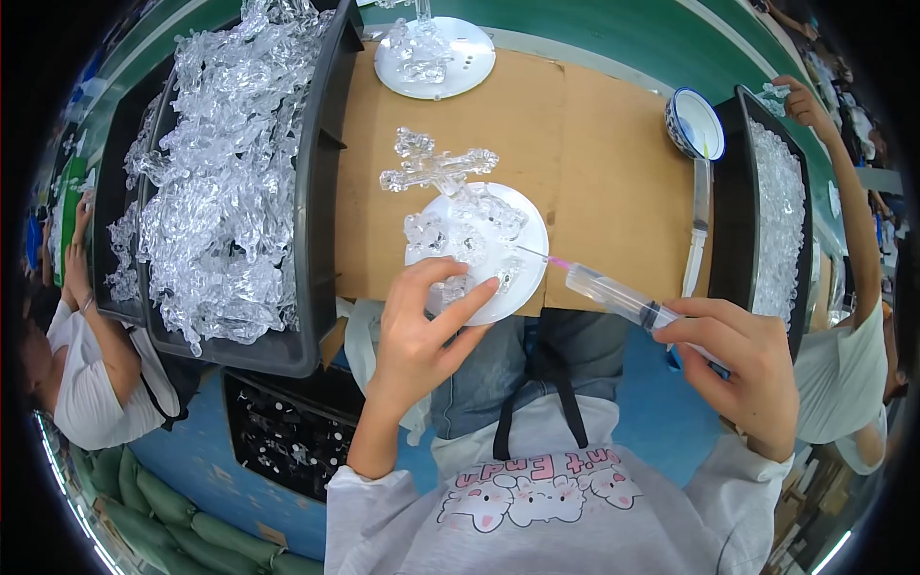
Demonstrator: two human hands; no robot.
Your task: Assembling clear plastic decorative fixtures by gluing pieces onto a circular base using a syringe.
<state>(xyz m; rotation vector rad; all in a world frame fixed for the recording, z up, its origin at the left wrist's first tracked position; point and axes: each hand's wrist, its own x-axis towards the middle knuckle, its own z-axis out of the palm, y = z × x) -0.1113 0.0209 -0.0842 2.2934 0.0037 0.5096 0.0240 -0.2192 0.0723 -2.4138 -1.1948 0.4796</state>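
In front of me, a white round disc (pixel 529 222) carries clear plastic pieces, with a clear cross-shaped ornament (pixel 439 171) rising from its far side. My left hand (pixel 419 326) is closed on the disc's near-left edge, fingertips against the clear pieces; its palm side is hidden. From the right, my right hand (pixel 733 359) grips a clear syringe (pixel 613 294) around its plunger end. The syringe's pink-hubbed needle (pixel 537 255) points left, its tip over the disc beside the clear pieces.
Brown cardboard (pixel 613 163) covers the table. A black bin (pixel 318 206) heaped with clear pieces stands left, another bin (pixel 736 182) right. Nearby are a blue-and-white bowl (pixel 702 123), a second syringe (pixel 701 196) and another disc (pixel 476 57). People sit on both sides.
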